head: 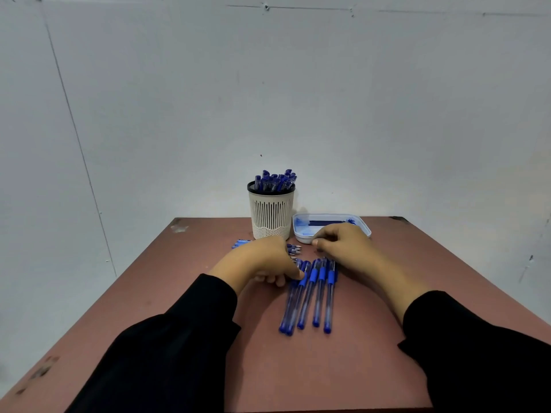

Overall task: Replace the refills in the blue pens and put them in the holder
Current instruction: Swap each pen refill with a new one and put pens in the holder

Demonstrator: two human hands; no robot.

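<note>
With 5 translucent blue plastic pens lying side by side on the reddish-brown tabletop before the slotted white cylindrical holder, the left hand pinched the leftmost pen, the right hand, curled at the shallow white tray, had an indeterminate hold, and judged next was opening that pen.

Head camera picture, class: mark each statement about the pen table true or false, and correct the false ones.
1. The pen holder stands upright with blue pens inside. True.
2. The white tray sits left of the holder. False: it sits to its right.
3. A row of blue pens lies on the table. True.
4. The right hand rests inside the holder. False: it is at the tray's near edge.
5. The left hand touches the row's leftmost pens. True.
</note>
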